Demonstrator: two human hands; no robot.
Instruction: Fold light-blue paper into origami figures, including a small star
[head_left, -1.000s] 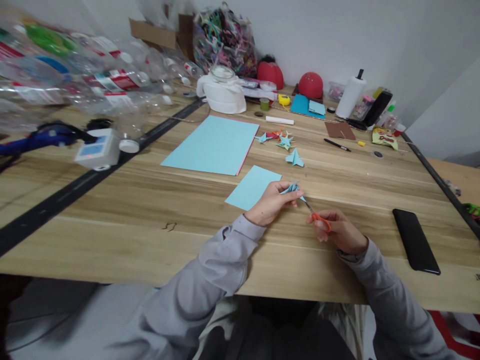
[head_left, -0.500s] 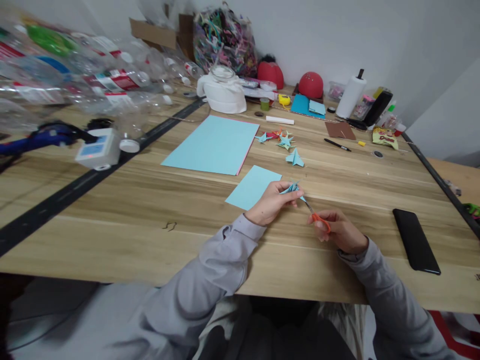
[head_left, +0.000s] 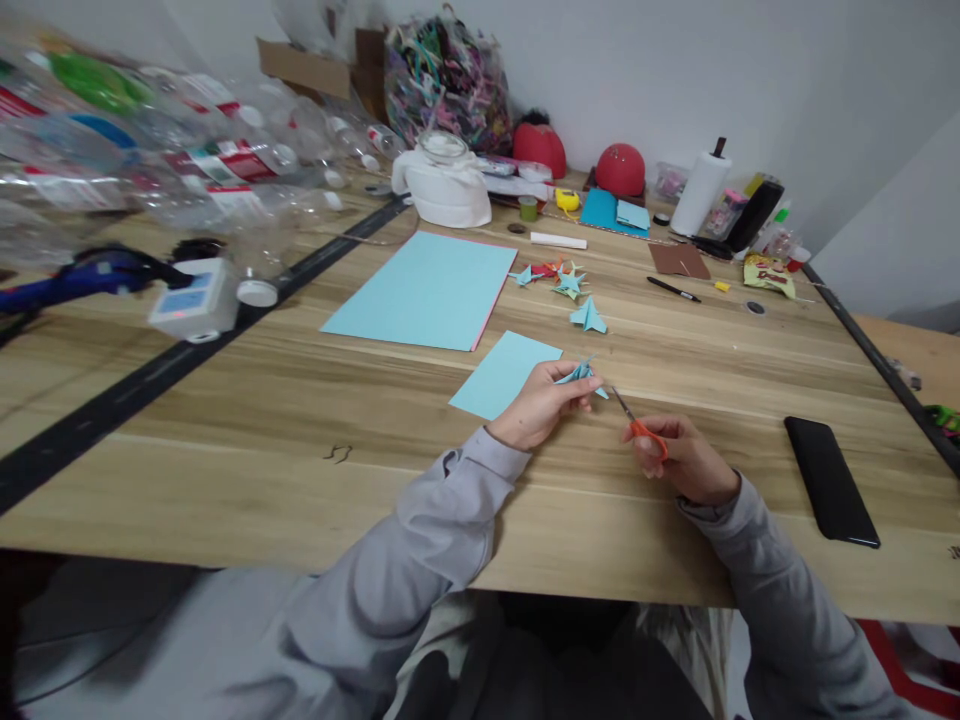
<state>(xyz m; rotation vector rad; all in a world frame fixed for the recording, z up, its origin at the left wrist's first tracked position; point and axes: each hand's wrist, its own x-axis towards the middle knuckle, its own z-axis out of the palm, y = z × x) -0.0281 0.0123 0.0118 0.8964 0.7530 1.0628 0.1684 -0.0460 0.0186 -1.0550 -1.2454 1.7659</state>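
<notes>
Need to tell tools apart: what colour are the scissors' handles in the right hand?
Orange, on the scissors in the right hand; seen in the head view.
</notes>
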